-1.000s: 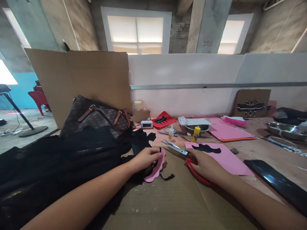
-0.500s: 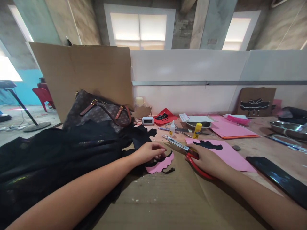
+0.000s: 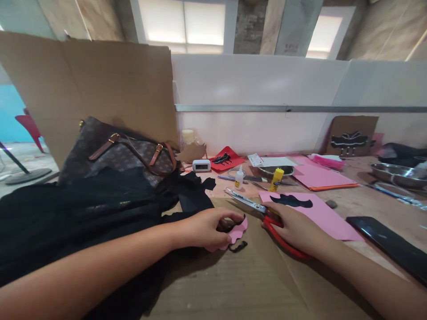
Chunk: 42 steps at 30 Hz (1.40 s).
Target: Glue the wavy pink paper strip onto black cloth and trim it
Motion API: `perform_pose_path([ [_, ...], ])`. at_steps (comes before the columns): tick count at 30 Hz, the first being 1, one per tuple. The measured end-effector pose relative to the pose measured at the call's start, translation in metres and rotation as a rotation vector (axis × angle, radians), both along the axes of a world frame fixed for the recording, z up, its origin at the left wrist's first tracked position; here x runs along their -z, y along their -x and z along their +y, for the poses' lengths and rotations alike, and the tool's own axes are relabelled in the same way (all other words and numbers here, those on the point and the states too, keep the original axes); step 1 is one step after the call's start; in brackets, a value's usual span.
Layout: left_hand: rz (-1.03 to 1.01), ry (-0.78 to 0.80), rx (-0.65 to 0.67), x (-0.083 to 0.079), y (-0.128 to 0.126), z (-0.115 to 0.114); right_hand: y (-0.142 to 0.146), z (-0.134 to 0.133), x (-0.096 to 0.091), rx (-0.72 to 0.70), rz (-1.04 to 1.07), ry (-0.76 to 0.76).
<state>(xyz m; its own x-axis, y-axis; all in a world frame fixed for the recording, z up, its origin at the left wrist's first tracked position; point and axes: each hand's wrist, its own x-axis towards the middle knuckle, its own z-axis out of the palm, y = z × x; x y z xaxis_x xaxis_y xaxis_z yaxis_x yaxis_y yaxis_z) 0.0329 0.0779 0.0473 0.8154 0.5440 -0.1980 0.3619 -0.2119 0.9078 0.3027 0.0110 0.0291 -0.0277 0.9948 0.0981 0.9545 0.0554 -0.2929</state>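
My left hand point(image 3: 203, 227) is closed on a pink scalloped paper piece point(image 3: 237, 230) with a black scalloped strip along its edge, pressing it on the brown cardboard sheet point(image 3: 233, 284). A small black offcut point(image 3: 238, 246) lies just below it. My right hand point(image 3: 295, 229) grips red-handled scissors point(image 3: 258, 208), their blades pointing up and left, tips near the pink piece. Behind that hand lies a pink sheet point(image 3: 320, 218) with a black moustache-like cutout point(image 3: 291, 201).
Black fabric point(image 3: 83, 213) and a brown patterned handbag point(image 3: 116, 153) fill the left. A glue bottle point(image 3: 239, 177), a yellow glue stick point(image 3: 276, 179), a white clock point(image 3: 201, 166), pink paper, metal bowls point(image 3: 393, 174) and a dark phone point(image 3: 390, 244) lie on the table. Upright cardboard point(image 3: 90, 84) stands behind.
The view has tilted down and moved closer. My left hand has slid the pink piece slightly right, nearer the scissors; my right hand keeps the scissors.
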Motion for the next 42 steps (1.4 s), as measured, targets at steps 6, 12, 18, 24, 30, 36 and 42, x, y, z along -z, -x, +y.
perform_pose_path([
  [6, -0.075, -0.031, 0.099, 0.008, -0.001, 0.023, -0.004, 0.001, 0.002, -0.001, -0.048, 0.028],
  [12, -0.133, -0.032, 0.063, 0.022, -0.003, 0.027, -0.012, -0.002, 0.005, 0.033, -0.041, 0.071],
  [18, -0.122, -0.043, 0.044, 0.019, -0.001, 0.026, -0.013, -0.002, 0.005, 0.037, -0.027, 0.079],
  [24, -0.114, -0.033, 0.027, 0.019, -0.001, 0.028, -0.011, -0.002, 0.004, 0.017, -0.037, 0.059],
  [30, -0.141, -0.008, 0.017, 0.017, -0.003, 0.025, -0.005, -0.002, 0.000, -0.012, -0.057, 0.039],
  [36, -0.167, -0.014, -0.006, 0.021, -0.002, 0.027, -0.005, -0.001, 0.000, -0.027, -0.038, 0.020],
  [42, -0.213, 0.032, -0.068, 0.027, -0.004, 0.028, -0.006, -0.002, 0.001, -0.027, -0.014, 0.005],
])
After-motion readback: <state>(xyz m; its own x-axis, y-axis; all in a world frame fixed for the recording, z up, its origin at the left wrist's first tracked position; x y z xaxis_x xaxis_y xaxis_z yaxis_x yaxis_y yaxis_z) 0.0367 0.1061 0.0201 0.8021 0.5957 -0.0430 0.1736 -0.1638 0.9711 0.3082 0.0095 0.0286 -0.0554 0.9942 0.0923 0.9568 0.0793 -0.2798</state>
